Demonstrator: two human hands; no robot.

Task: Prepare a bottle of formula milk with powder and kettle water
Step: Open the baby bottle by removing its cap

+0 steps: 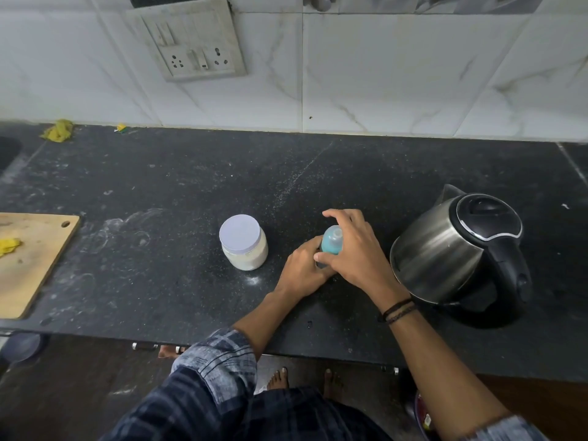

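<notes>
No writing, brand or number can be read anywhere. The jar's pale lid (239, 232) is blank, the steel kettle (458, 246) shows no maker's mark on its body or black lid, and the switch and socket plate (187, 39) on the wall carries no legible marking. A packet at the lower right edge (424, 418) is too small to read.

On the countertop (178, 192), the powder jar (243, 246) stands near the middle, lid on. Just to its right sits the baby bottle (331, 243), upright between both hands: left hand (304, 272) low around its base, right hand (353, 249) over its top. Further right, near the hands, the kettle (458, 249) rests on its base. Far left, a cutting board (31, 259) lies flat at the counter's front. Behind everything, a socket panel (187, 39) sits on the wall.
</notes>
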